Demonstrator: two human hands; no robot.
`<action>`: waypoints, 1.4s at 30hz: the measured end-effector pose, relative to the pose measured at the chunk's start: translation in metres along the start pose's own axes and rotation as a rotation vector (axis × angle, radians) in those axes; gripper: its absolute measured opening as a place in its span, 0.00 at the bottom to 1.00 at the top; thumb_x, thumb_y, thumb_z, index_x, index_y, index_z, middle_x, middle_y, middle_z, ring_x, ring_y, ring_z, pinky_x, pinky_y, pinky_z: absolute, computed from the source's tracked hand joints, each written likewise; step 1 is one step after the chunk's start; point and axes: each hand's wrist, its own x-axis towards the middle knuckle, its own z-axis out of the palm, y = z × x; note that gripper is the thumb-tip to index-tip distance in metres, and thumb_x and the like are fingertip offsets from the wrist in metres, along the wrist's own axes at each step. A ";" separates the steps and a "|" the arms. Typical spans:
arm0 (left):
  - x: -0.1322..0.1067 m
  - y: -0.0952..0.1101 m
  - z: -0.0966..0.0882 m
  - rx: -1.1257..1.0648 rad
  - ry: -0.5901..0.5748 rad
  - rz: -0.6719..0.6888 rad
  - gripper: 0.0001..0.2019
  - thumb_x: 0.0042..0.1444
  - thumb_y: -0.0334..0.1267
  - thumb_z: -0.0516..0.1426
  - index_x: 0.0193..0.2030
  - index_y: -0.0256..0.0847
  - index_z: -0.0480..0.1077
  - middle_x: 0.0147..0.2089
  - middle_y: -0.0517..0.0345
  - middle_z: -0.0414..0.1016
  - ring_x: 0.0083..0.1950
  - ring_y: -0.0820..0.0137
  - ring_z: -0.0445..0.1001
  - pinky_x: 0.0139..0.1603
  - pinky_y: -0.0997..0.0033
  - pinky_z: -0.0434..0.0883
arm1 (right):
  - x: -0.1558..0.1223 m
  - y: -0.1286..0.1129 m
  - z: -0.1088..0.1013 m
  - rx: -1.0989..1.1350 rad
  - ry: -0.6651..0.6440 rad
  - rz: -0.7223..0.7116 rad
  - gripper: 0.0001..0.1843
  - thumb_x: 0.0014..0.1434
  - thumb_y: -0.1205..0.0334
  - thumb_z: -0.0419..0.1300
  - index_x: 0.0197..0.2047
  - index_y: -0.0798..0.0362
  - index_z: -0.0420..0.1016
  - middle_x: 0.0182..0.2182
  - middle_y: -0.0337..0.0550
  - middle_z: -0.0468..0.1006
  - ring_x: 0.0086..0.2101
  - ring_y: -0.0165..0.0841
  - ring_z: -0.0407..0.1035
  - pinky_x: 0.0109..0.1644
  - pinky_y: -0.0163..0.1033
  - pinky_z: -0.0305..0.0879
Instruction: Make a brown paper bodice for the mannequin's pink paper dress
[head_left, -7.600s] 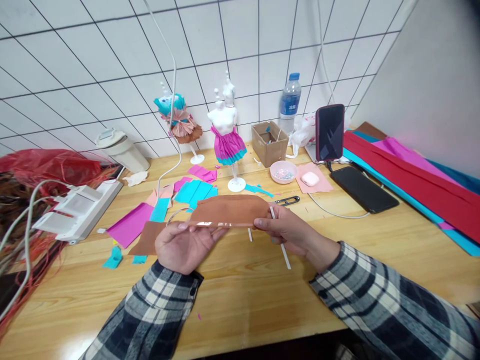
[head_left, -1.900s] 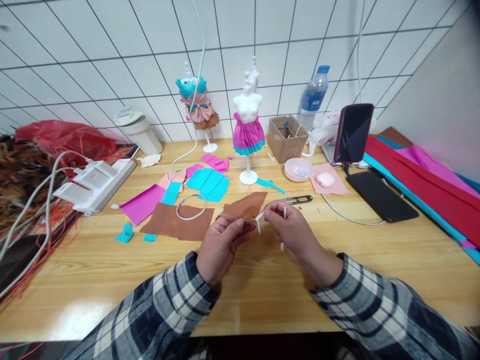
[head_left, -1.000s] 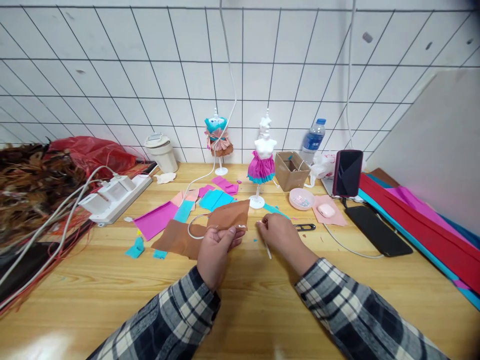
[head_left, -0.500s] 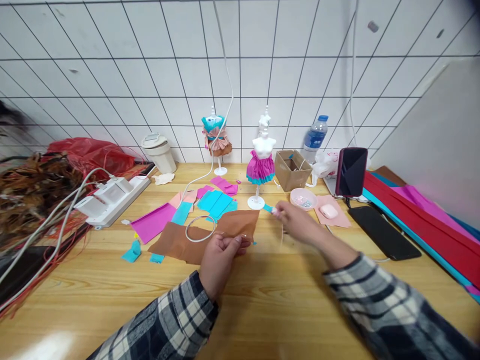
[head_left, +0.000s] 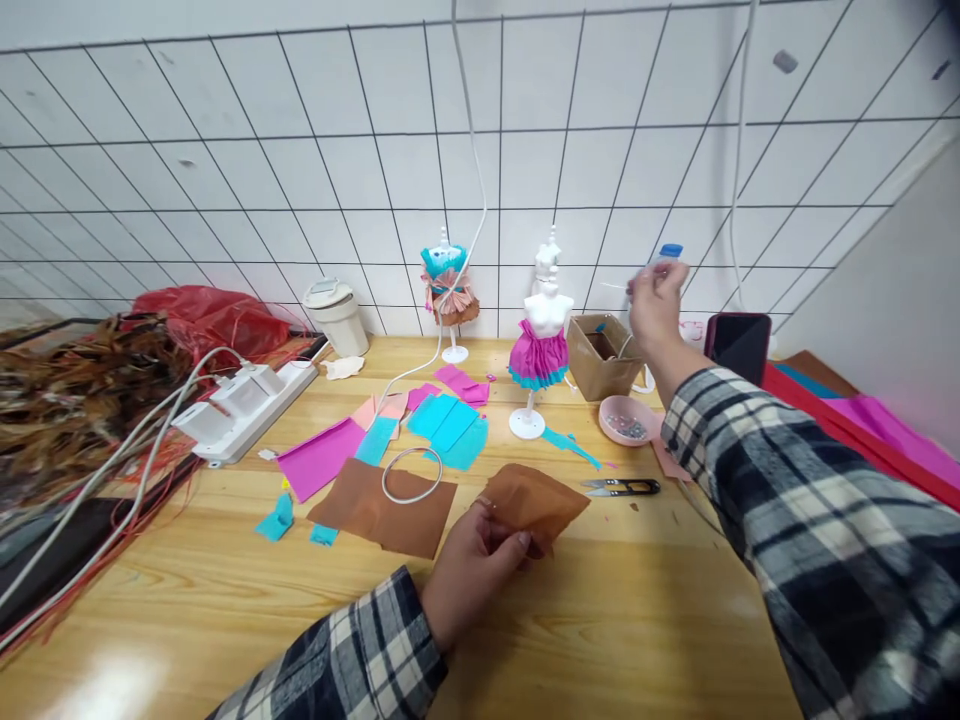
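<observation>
My left hand [head_left: 491,555] is closed on a brown crepe paper piece [head_left: 540,500], pinching its lower left edge just above the table. Raised near the wall, my right hand [head_left: 656,300] has its fingertips pinched together. A thin pale strand or needle sticks out to its left, too fine to name surely. Another brown paper piece [head_left: 390,510] lies to the left, with a white ring [head_left: 412,476] on it. Thread snips [head_left: 622,487] rest right of the held piece. Behind stands a white doll mannequin [head_left: 547,310] in a magenta skirt [head_left: 538,352] with a turquoise hem.
A second dressed mannequin [head_left: 450,285] stands further back. Turquoise paper [head_left: 450,425] and magenta scraps [head_left: 322,455] lie at left-centre. A brown box [head_left: 604,365], a pink bowl of beads [head_left: 628,422] and a phone [head_left: 739,345] are at right. A power strip [head_left: 247,405] sits left.
My right hand has risen from the table up and to the right, towards the wall. My left hand has moved the brown piece rightward, off the other one. The snips have come into sight.
</observation>
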 end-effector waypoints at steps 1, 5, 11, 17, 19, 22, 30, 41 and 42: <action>0.000 0.000 -0.001 -0.014 -0.001 -0.005 0.17 0.48 0.40 0.65 0.41 0.39 0.67 0.32 0.53 0.81 0.33 0.67 0.78 0.34 0.71 0.70 | -0.004 0.002 0.004 -0.059 -0.047 0.046 0.21 0.66 0.55 0.44 0.56 0.57 0.63 0.42 0.51 0.73 0.38 0.33 0.69 0.40 0.39 0.65; 0.001 -0.001 -0.003 -0.068 0.005 -0.032 0.21 0.45 0.42 0.67 0.42 0.38 0.65 0.33 0.53 0.81 0.34 0.66 0.79 0.33 0.72 0.70 | -0.016 0.014 0.004 -0.235 -0.201 0.187 0.14 0.52 0.51 0.62 0.33 0.55 0.77 0.25 0.45 0.75 0.32 0.39 0.70 0.39 0.43 0.63; 0.004 -0.004 -0.006 -0.114 0.023 -0.055 0.23 0.44 0.43 0.68 0.42 0.38 0.63 0.34 0.54 0.81 0.35 0.67 0.79 0.35 0.72 0.71 | -0.046 0.007 -0.027 -0.362 0.022 0.070 0.14 0.47 0.52 0.65 0.34 0.51 0.72 0.34 0.46 0.76 0.37 0.41 0.69 0.41 0.43 0.61; 0.004 -0.007 -0.006 -0.176 0.053 -0.053 0.22 0.45 0.41 0.68 0.43 0.39 0.63 0.35 0.57 0.81 0.37 0.68 0.79 0.37 0.73 0.72 | -0.183 -0.040 -0.055 0.229 -0.754 0.438 0.28 0.57 0.34 0.52 0.34 0.53 0.72 0.31 0.45 0.76 0.26 0.33 0.66 0.23 0.36 0.61; 0.003 -0.008 -0.004 -0.179 0.030 -0.045 0.22 0.46 0.41 0.68 0.44 0.39 0.64 0.35 0.56 0.81 0.37 0.69 0.78 0.38 0.72 0.72 | -0.222 -0.048 -0.056 0.503 -0.925 0.681 0.29 0.54 0.32 0.56 0.37 0.53 0.74 0.37 0.47 0.77 0.30 0.34 0.69 0.23 0.35 0.65; 0.003 -0.009 -0.001 -0.134 -0.030 -0.017 0.20 0.47 0.42 0.67 0.43 0.38 0.66 0.37 0.56 0.80 0.39 0.69 0.77 0.42 0.71 0.72 | -0.249 -0.049 -0.052 0.719 -0.909 0.790 0.25 0.47 0.39 0.66 0.36 0.52 0.73 0.33 0.42 0.76 0.32 0.32 0.71 0.25 0.33 0.68; 0.004 0.003 -0.016 0.292 -0.537 -0.309 0.24 0.54 0.57 0.59 0.39 0.34 0.75 0.36 0.49 0.80 0.29 0.70 0.78 0.24 0.76 0.68 | -0.248 -0.024 -0.060 0.742 -0.931 0.894 0.24 0.39 0.50 0.74 0.31 0.56 0.71 0.21 0.34 0.73 0.21 0.24 0.66 0.25 0.31 0.67; 0.001 0.005 -0.016 0.237 -0.462 -0.508 0.24 0.50 0.57 0.62 0.43 0.37 0.72 0.33 0.55 0.79 0.26 0.74 0.77 0.20 0.81 0.68 | -0.251 -0.024 -0.062 0.701 -0.948 0.872 0.17 0.48 0.53 0.70 0.35 0.55 0.71 0.22 0.35 0.73 0.21 0.25 0.66 0.22 0.31 0.69; 0.001 0.004 -0.015 0.233 -0.433 -0.490 0.24 0.50 0.57 0.63 0.40 0.36 0.72 0.33 0.55 0.79 0.25 0.74 0.76 0.21 0.80 0.69 | -0.251 -0.025 -0.063 0.729 -0.957 0.876 0.17 0.50 0.51 0.68 0.36 0.55 0.72 0.23 0.36 0.74 0.21 0.26 0.67 0.22 0.31 0.69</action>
